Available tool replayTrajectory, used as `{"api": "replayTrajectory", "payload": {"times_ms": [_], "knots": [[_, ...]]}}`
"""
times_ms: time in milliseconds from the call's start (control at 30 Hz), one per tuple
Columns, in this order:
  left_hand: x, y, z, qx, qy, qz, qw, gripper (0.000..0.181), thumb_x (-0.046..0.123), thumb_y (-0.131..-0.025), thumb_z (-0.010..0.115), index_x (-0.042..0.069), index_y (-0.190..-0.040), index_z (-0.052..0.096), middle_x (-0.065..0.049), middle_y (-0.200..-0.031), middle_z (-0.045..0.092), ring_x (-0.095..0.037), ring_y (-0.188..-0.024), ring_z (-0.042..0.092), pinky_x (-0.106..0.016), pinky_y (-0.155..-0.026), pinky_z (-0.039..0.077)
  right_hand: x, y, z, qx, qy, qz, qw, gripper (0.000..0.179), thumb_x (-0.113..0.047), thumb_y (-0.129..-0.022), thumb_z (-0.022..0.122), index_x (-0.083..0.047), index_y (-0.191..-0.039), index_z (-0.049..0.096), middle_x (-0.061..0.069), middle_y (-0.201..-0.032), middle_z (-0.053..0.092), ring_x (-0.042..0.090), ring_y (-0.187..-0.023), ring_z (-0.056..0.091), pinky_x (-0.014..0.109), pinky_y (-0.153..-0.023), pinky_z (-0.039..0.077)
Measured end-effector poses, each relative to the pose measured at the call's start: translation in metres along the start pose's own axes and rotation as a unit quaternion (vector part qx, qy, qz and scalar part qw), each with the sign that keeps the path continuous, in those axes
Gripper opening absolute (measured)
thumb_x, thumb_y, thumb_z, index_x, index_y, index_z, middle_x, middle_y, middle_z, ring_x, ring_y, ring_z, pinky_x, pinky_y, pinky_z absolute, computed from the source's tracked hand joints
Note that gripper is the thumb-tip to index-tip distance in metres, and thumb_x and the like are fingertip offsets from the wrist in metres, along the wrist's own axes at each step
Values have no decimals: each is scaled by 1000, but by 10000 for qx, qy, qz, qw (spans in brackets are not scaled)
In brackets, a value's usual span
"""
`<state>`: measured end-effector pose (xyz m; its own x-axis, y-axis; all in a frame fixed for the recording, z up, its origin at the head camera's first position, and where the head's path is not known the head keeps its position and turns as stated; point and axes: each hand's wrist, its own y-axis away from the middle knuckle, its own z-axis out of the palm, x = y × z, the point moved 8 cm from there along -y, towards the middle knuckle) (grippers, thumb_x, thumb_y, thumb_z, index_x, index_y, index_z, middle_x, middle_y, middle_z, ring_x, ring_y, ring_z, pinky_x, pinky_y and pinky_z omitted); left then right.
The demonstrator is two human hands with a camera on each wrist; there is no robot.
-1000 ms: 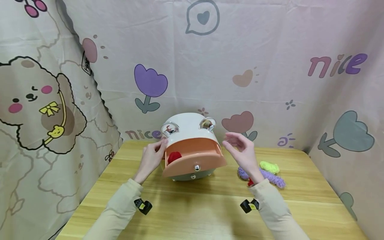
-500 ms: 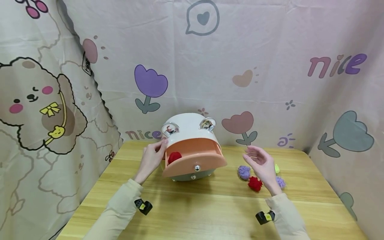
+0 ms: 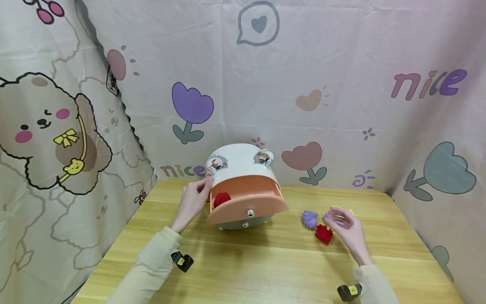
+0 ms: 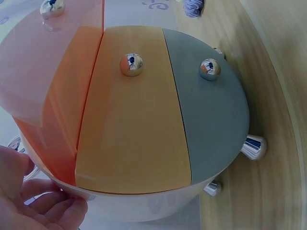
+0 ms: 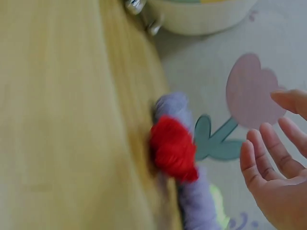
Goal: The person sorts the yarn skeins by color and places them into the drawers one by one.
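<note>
A small drawer cabinet [image 3: 240, 155] with a white shell and frog-like silver ring eyes stands at the table's middle back. Its peach top drawer [image 3: 231, 212] is pulled out, and a red yarn bundle [image 3: 222, 199] lies at the drawer's left end. My left hand [image 3: 191, 202] holds the cabinet's left side, fingertips at the shell's rim in the left wrist view. To the right, my right hand [image 3: 352, 236] hovers with loosely bent, empty fingers over yarn: a red bundle [image 3: 324, 233], purple skeins [image 3: 309, 219] and a yellow-green skein [image 5: 219, 206], partly hidden by the hand.
Below the open drawer, the orange-yellow middle drawer [image 4: 132, 134] and grey bottom drawer [image 4: 211, 127] are closed, each with a silver knob. Silver feet [image 4: 254, 147] carry the cabinet on the wooden table [image 3: 247, 270]. A printed curtain [image 3: 341, 50] hangs behind the table.
My right hand has moved from beside the cabinet's right side rightward and down to the yarn. The left hand and the open drawer stay put.
</note>
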<state>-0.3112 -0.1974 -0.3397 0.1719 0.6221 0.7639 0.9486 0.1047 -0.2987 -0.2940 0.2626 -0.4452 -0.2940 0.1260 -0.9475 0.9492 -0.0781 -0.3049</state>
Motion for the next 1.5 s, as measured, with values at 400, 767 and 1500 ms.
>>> {"api": "replayTrajectory", "payload": {"times_ms": [400, 767, 1500], "knots": [[0, 1, 0, 27, -25, -62, 10000, 46, 39, -104, 53, 8, -137, 61, -11, -144, 58, -37, -130, 58, -51, -102, 49, 35, 19, -15, -97, 985, 630, 9931, 53, -4, -87, 77, 11, -132, 55, -30, -107, 64, -4, -96, 62, 12, -81, 52], [1, 1, 0, 78, 18, -14, 10000, 46, 38, -104, 53, 6, -137, 61, -11, -143, 58, -37, -121, 64, -51, -103, 50, 51, 28, -13, -196, 902, 1051, 9902, 58, -3, -83, 79, 12, -134, 53, -18, -102, 70, -4, -92, 64, 13, -80, 51], [1, 1, 0, 47, -12, -43, 10000, 46, 38, -104, 53, 7, -137, 61, -12, -142, 59, -37, -126, 62, -52, -106, 49, 57, 21, 6, -768, 1651, 878, 9794, 66, -1, -80, 80, 14, -136, 50, 36, -130, 58, 0, -81, 60, 18, -72, 52]]}}
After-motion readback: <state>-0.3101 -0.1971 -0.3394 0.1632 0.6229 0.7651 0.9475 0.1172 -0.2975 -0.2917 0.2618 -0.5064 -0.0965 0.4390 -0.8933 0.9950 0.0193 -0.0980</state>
